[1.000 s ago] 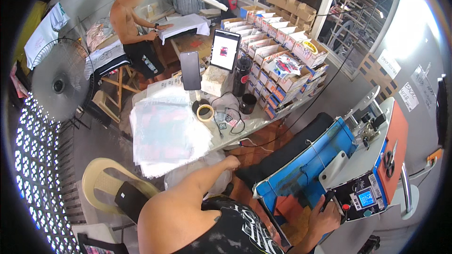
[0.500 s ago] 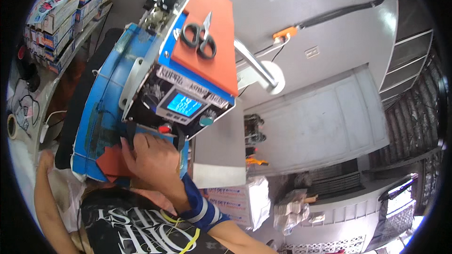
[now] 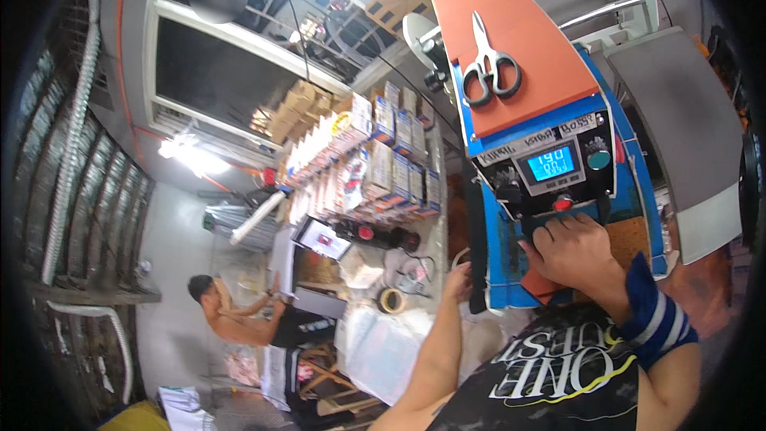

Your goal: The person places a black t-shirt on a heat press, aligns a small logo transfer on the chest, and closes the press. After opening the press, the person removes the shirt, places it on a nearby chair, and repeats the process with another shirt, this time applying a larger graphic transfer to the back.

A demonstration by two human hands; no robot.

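Since the frame half a second ago, the press head has swung further over the blue bed, my right grip travelling with it, and the whole view has turned so that the machine now fills the upper right of the frame. Nearest me, at lower right, the right grip is clenched around the black handle at the front of the head. Beside it, near the bottom of the frame's centre, my left grip is loosely curled; I cannot tell whether anything is in it. Under the right grip a red-orange piece lies on the bed. Just above the handle I see a red button and a lit blue display. On top of the head, scissors lie on an orange pad, blades toward the top of the frame. Further off, at lower centre, the bench carries clear sheets, a tape roll, a tablet and stacked boxes. Farther still, left of centre, a co-worker bends over a pale board.
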